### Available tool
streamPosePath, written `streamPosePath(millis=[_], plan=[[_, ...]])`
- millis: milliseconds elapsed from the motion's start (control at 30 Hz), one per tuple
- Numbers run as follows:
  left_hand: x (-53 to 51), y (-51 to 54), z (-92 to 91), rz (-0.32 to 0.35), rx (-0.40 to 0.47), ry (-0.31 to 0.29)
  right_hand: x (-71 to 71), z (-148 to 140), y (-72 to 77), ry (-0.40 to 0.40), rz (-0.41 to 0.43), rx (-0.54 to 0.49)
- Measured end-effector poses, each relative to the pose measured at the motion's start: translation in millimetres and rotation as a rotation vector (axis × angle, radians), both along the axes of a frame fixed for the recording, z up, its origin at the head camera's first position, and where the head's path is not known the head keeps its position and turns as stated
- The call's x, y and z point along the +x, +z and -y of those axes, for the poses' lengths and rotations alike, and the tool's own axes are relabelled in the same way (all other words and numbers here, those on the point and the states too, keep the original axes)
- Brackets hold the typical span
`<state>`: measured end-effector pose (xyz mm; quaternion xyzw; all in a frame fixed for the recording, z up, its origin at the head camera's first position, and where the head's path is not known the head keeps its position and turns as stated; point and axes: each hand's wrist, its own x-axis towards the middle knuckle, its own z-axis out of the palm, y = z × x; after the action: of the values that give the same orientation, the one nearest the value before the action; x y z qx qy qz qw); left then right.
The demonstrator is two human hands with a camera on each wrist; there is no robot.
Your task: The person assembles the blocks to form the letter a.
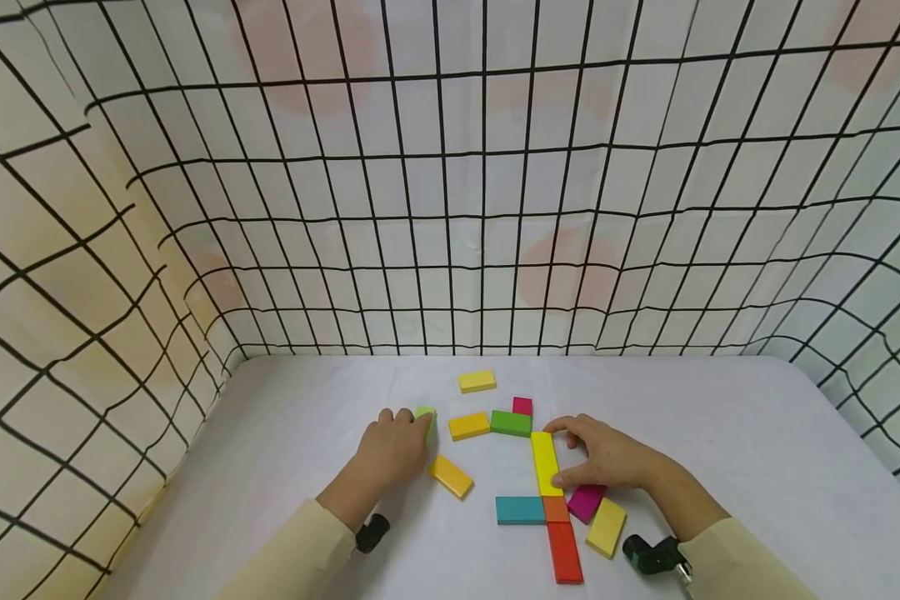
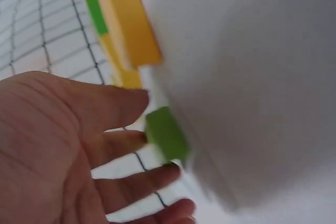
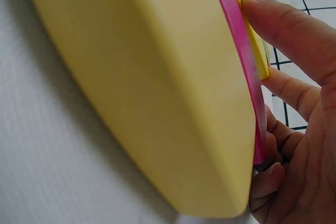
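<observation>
My left hand [image 1: 395, 446] is at a light green block [image 1: 431, 427], its thumb and fingers about it. The left wrist view shows that block [image 2: 167, 134], blurred, at the fingertips. My right hand [image 1: 607, 454] holds a long yellow block [image 1: 544, 463] lengthwise, index finger at the far end and thumb at the near end. This yellow block meets a green block [image 1: 510, 423] at its far end and an orange block [image 1: 556, 509] at its near end. A magenta block [image 1: 587, 502] and a pale yellow block [image 1: 606, 527] lie below the right hand.
A teal block [image 1: 520, 511] and a red block [image 1: 565, 552] adjoin the orange one. Two amber blocks [image 1: 452, 476] [image 1: 469, 427] lie near the left hand. Farther back are a crimson block [image 1: 522, 406] and a yellow block [image 1: 477, 382]. Black grid netting [image 1: 483, 250] encloses the white table.
</observation>
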<state>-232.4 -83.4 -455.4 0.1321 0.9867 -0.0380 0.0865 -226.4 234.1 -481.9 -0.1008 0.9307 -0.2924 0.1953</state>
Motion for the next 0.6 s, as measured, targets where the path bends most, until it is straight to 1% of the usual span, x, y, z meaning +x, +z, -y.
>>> streamPosePath(millis=[33,100,133,200,267,300,367,467,600], plan=[[4.0,0.6,0.9,-0.009,0.006,-0.007,0.2,0.1,0.2,-0.002,0.001,-0.001],[12.3,1.1,3.4,-0.032,0.038,-0.048,1.2,0.1,1.2,-0.001,0.004,-0.004],[16.3,1.3,4.9,-0.044,0.066,-0.08,1.6,-0.1,2.0,0.002,0.003,-0.004],[22.9,1.2,7.7,-0.053,0.15,-0.16,2.2,-0.3,3.7,0.01,0.001,-0.004],[27.9,0.9,9.5,-0.037,0.216,-0.232,2.5,-0.5,4.6,0.015,-0.004,-0.001],[29.9,0.4,9.9,-0.024,0.244,-0.254,2.4,-0.6,4.6,0.017,-0.008,0.002],[32.6,0.2,9.5,-0.005,0.282,-0.272,2.1,-0.6,4.2,0.024,-0.018,0.004],[35.4,0.5,7.4,0.028,0.285,-0.263,1.4,-0.2,2.0,0.027,-0.023,0.012],[38.3,1.2,3.5,0.108,0.292,-0.275,0.0,0.0,-0.1,0.013,-0.016,0.019]])
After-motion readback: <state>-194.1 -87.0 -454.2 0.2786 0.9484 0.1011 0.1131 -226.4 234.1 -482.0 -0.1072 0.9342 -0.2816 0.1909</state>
